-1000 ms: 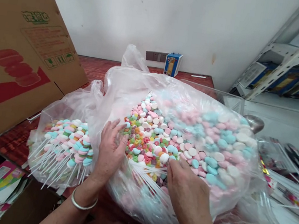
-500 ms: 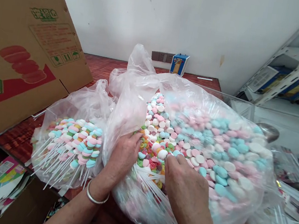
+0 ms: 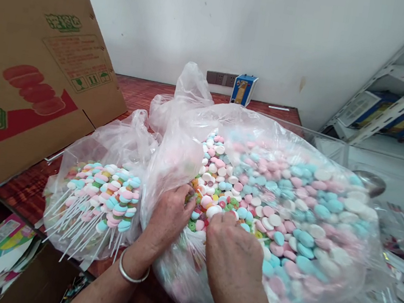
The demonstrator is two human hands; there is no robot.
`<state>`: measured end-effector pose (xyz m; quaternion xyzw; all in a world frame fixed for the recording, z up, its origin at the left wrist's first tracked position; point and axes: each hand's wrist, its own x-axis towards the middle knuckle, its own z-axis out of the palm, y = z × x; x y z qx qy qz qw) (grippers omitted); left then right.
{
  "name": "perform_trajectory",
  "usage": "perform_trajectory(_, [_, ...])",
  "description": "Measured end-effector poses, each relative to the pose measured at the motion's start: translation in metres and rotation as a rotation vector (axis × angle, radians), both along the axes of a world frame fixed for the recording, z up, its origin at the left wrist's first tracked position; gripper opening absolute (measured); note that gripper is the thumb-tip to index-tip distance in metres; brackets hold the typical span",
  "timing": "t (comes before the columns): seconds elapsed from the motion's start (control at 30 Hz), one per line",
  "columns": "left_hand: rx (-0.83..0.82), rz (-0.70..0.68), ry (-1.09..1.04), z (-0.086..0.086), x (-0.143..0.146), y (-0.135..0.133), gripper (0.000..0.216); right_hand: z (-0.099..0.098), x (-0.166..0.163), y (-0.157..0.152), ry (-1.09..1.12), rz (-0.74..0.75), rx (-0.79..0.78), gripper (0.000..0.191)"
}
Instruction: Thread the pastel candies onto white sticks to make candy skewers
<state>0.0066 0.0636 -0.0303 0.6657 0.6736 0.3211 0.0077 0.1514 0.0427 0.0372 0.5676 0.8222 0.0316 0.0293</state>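
Note:
My left hand (image 3: 172, 213), with a silver bangle on the wrist, has its fingers curled in among fruit gummy rings (image 3: 200, 185) at the left of a big clear plastic bag. Close beside it, my right hand (image 3: 233, 257) is closed with its fingertips pressed together. A white marshmallow (image 3: 213, 211) and a pink one sit right at those fingertips. What either hand pinches is hidden. Loose pink, white and blue marshmallows (image 3: 297, 236) fill the bag (image 3: 226, 117). White sticks (image 3: 194, 241) lie in a bunch below the hands, partly covered by my right hand.
A second clear bag on the left holds finished marshmallow skewers (image 3: 104, 192) on white sticks. Behind it stands a large cardboard box (image 3: 97, 65). A blue device (image 3: 243, 90) is against the wall. At right are a metal bowl (image 3: 372, 183) and a white shelf (image 3: 401, 110).
My right hand has moved left and slightly down, closer to my left hand, and now covers more of the sticks. My left fingers have curled in more. The view has shifted slightly.

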Motion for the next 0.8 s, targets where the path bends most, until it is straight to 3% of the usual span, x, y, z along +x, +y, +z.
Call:
perform_trajectory(0.2, [0.072,-0.016,-0.056,-0.002,0.000,-0.001,0.006,-0.002,-0.020,-0.003,0.061,-0.004,0.021,0.026])
perform_trajectory(0.4, [0.132,0.088,-0.256,0.003,-0.008,-0.008,0.012,-0.034,0.006,-0.004,0.263,0.029,0.293,0.020])
perform_trajectory(0.5, [0.103,0.102,-0.577,0.008,-0.009,-0.007,0.018,-0.050,0.030,-0.010,0.439,0.064,0.422,0.027])
perform_trajectory(0.67, [-0.153,-0.040,-1.338,0.021,0.001,0.001,0.037,-0.056,0.052,-0.020,0.627,0.161,0.400,0.024])
perform_trajectory(0.8, [-0.240,-0.043,-1.561,0.030,0.013,0.001,0.044,-0.053,0.057,-0.024,0.622,0.135,0.404,0.030])
